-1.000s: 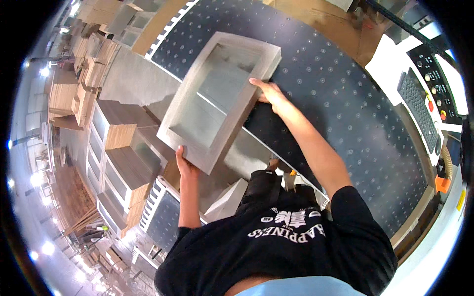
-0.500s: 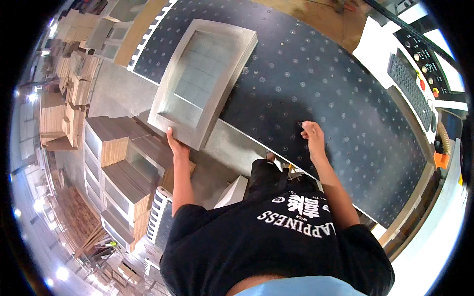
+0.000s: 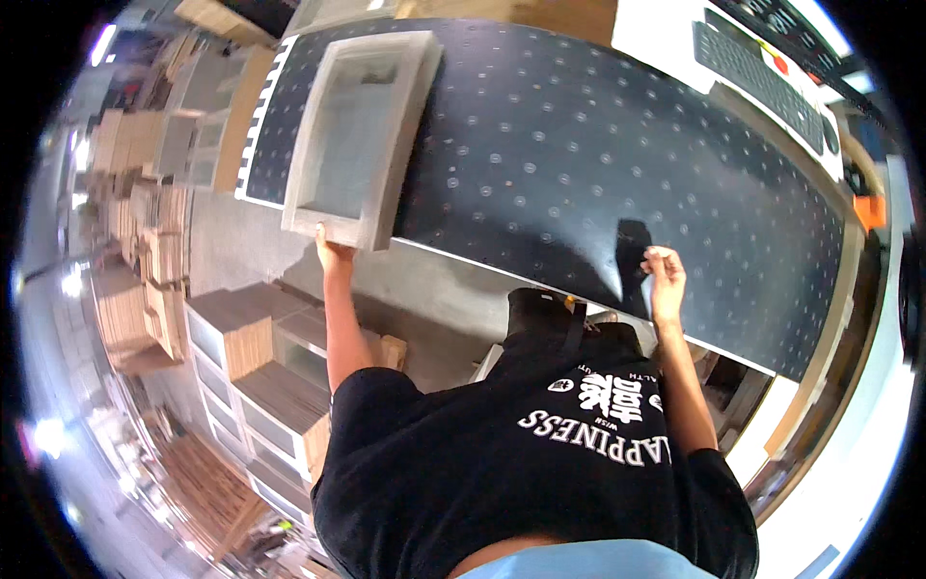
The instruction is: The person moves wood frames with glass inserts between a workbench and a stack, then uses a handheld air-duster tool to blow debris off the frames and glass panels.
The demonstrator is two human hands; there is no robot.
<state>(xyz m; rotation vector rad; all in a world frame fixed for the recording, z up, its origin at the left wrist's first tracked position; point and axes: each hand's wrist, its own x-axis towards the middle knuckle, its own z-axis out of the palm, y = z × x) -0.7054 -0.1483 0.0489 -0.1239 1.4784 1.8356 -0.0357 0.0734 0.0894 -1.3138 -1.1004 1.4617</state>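
A grey wood-grain cabinet door with a glass pane (image 3: 352,145) lies over the left end of the dark worktable (image 3: 540,164), its near end jutting past the table's front edge. My left hand (image 3: 335,247) is closed on that near end, thumb on top of the frame and fingers hidden beneath. Over the front part of the tabletop, well right of the door, my right hand (image 3: 666,275) is held with its fingers bent and the tips drawn together. Whether anything small is between those fingertips cannot be made out. A dark shadow falls on the tabletop beside them.
Stacks of similar glass-paned doors (image 3: 265,376) stand on the floor to my left. More stacked boards (image 3: 135,318) are farther left. At the far right, a keyboard (image 3: 757,82) rests on a white console beside a red button (image 3: 779,65). An orange piece (image 3: 868,211) sits beyond the table's right end.
The view has turned. The door now lies farther onto the table's left end, my left hand still gripping it. My right hand has moved rightward along the front edge, its fingers slightly less curled.
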